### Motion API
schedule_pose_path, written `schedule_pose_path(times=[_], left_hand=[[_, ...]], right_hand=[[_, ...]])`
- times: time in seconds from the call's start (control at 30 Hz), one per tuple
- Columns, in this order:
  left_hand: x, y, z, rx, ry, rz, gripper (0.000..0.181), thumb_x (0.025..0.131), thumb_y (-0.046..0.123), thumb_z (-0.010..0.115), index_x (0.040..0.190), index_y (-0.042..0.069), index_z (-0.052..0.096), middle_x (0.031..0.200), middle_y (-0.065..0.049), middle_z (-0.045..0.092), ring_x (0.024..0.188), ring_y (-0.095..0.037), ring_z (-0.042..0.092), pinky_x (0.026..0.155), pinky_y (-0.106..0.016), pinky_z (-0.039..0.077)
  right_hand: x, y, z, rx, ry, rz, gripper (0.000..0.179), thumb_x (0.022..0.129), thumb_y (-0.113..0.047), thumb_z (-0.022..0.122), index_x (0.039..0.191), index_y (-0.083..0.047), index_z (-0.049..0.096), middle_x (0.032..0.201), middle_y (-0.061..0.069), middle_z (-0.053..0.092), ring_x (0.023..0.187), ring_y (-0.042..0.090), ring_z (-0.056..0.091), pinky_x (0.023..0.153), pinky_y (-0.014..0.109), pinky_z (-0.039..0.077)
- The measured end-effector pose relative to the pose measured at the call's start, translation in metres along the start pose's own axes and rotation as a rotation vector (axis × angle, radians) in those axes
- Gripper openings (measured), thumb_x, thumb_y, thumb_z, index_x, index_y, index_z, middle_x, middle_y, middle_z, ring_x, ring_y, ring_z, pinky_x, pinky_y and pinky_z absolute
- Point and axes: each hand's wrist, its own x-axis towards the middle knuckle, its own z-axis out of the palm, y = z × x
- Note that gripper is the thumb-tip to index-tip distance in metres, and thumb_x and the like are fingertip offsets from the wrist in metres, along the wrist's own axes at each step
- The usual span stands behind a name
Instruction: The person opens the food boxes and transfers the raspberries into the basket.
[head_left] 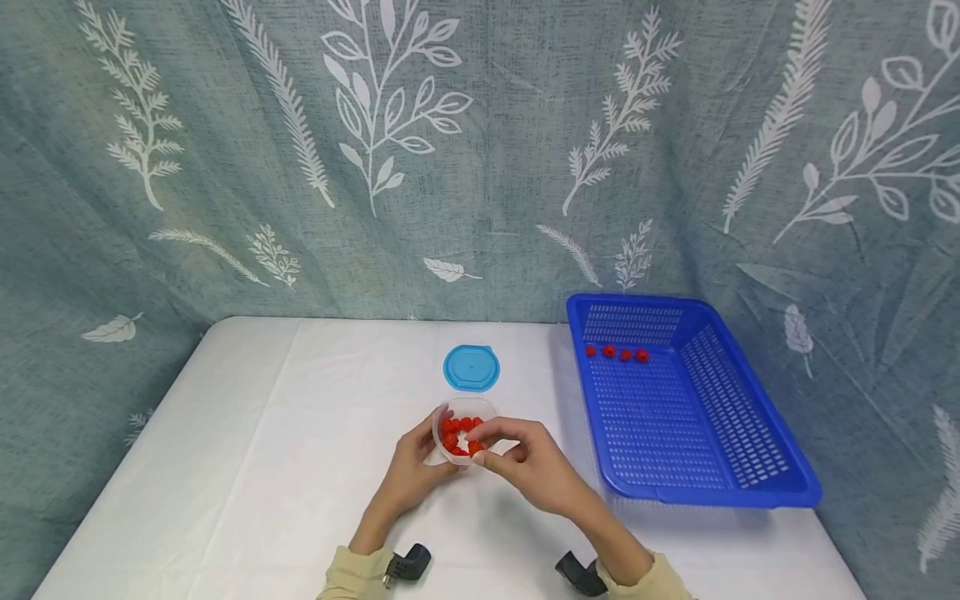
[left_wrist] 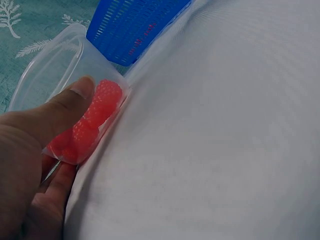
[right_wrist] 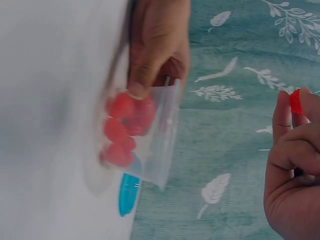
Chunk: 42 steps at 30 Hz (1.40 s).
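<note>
A clear plastic tub (head_left: 489, 407) with red raspberries (head_left: 451, 438) inside is gripped by my left hand (head_left: 411, 473). In the left wrist view, the left thumb (left_wrist: 67, 102) presses the tub's side, and the berries (left_wrist: 102, 102) show through the wall along its bottom. My right hand (head_left: 536, 468) is over the tub's right side. Between its thumb and fingers it pinches a single raspberry (right_wrist: 296, 102), seen at the right edge of the right wrist view.
Just behind the tub lies a round blue lid (head_left: 472, 368) on the white table (head_left: 300, 467). To the right stands a large blue basket (head_left: 667, 454) with slotted walls. Several raspberries (head_left: 626, 355) sit in a row near its far left. A leaf-patterned curtain (head_left: 495, 167) hangs behind.
</note>
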Motion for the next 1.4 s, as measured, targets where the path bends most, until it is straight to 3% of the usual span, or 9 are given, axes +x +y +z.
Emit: schedule_pose_path(times=[0.27, 0.47, 0.67, 0.9, 1.0, 1.1, 1.17, 1.33, 1.4], left_hand=[[0.001, 0.0, 0.0, 0.019, 0.007, -0.018, 0.087, 0.08, 0.012, 0.087, 0.155, 0.012, 0.043, 0.154, -0.011, 0.051, 0.142, -0.033, 0.047, 0.114, -0.043, 0.041], [0.001, 0.001, 0.001, -0.01, 0.011, -0.041, 0.087, 0.078, 0.009, 0.087, 0.154, 0.014, 0.045, 0.152, -0.01, 0.053, 0.143, -0.031, 0.047, 0.114, -0.043, 0.042], [0.001, 0.001, 0.001, -0.032, 0.012, -0.046, 0.087, 0.077, 0.006, 0.087, 0.154, 0.015, 0.046, 0.15, -0.01, 0.055, 0.143, -0.03, 0.048, 0.114, -0.042, 0.041], [0.001, 0.001, 0.001, -0.04, 0.011, -0.052, 0.088, 0.077, 0.005, 0.087, 0.154, 0.013, 0.045, 0.153, -0.01, 0.052, 0.143, -0.03, 0.047, 0.114, -0.041, 0.041], [0.001, 0.001, 0.001, -0.037, 0.012, -0.064, 0.089, 0.077, 0.006, 0.088, 0.154, 0.014, 0.045, 0.154, -0.008, 0.051, 0.144, -0.029, 0.046, 0.115, -0.041, 0.041], [0.001, 0.001, 0.001, -0.042, 0.015, -0.074, 0.089, 0.077, 0.006, 0.088, 0.154, 0.015, 0.045, 0.155, -0.007, 0.05, 0.145, -0.029, 0.045, 0.115, -0.041, 0.041], [0.001, 0.001, 0.001, -0.047, 0.017, -0.074, 0.089, 0.077, 0.006, 0.087, 0.154, 0.015, 0.045, 0.155, -0.007, 0.05, 0.145, -0.028, 0.045, 0.115, -0.041, 0.041], [0.001, 0.001, 0.0, -0.07, 0.014, -0.065, 0.088, 0.077, 0.003, 0.087, 0.154, 0.015, 0.046, 0.153, -0.007, 0.051, 0.144, -0.028, 0.046, 0.115, -0.042, 0.041], [0.001, 0.001, 0.0, -0.065, 0.009, -0.061, 0.088, 0.077, 0.004, 0.087, 0.154, 0.015, 0.045, 0.153, -0.008, 0.052, 0.144, -0.028, 0.046, 0.115, -0.042, 0.041]], right_hand=[[-0.005, -0.024, -0.019, 0.014, 0.095, -0.058, 0.02, 0.095, -0.009, 0.071, 0.114, -0.006, 0.071, 0.107, 0.015, 0.069, 0.045, 0.004, 0.033, 0.04, 0.019, 0.029], [-0.01, -0.041, -0.04, 0.041, 0.165, -0.125, 0.019, 0.094, -0.004, 0.07, 0.113, -0.001, 0.071, 0.103, 0.0, 0.072, 0.041, 0.007, 0.026, 0.036, 0.027, 0.017], [-0.009, -0.052, -0.061, 0.052, 0.244, -0.234, 0.021, 0.094, 0.003, 0.067, 0.115, 0.005, 0.069, 0.102, -0.007, 0.075, 0.038, 0.015, 0.023, 0.033, 0.035, 0.015], [0.0, -0.055, -0.094, 0.001, 0.38, -0.181, 0.024, 0.095, 0.0, 0.068, 0.118, 0.005, 0.07, 0.108, -0.009, 0.072, 0.038, 0.008, 0.032, 0.035, 0.034, 0.019], [0.007, -0.053, -0.112, -0.032, 0.435, -0.156, 0.027, 0.095, -0.004, 0.069, 0.121, 0.005, 0.069, 0.109, -0.009, 0.071, 0.049, 0.003, 0.057, 0.038, 0.025, 0.03], [0.017, -0.045, -0.132, -0.083, 0.487, -0.146, 0.029, 0.096, -0.01, 0.07, 0.122, 0.003, 0.07, 0.109, -0.013, 0.071, 0.071, 0.003, 0.071, 0.047, 0.017, 0.043], [0.024, -0.034, -0.145, -0.115, 0.519, -0.141, 0.029, 0.096, -0.014, 0.071, 0.122, -0.001, 0.071, 0.106, -0.016, 0.071, 0.061, -0.001, 0.065, 0.046, 0.018, 0.044], [0.042, 0.0, -0.173, -0.159, 0.577, -0.11, 0.028, 0.097, -0.02, 0.07, 0.122, -0.008, 0.072, 0.102, -0.018, 0.07, 0.045, 0.002, 0.038, 0.036, 0.026, 0.029], [0.045, 0.004, -0.178, -0.163, 0.584, -0.098, 0.028, 0.098, -0.018, 0.069, 0.122, -0.005, 0.071, 0.102, -0.017, 0.069, 0.047, 0.003, 0.04, 0.038, 0.026, 0.03]])
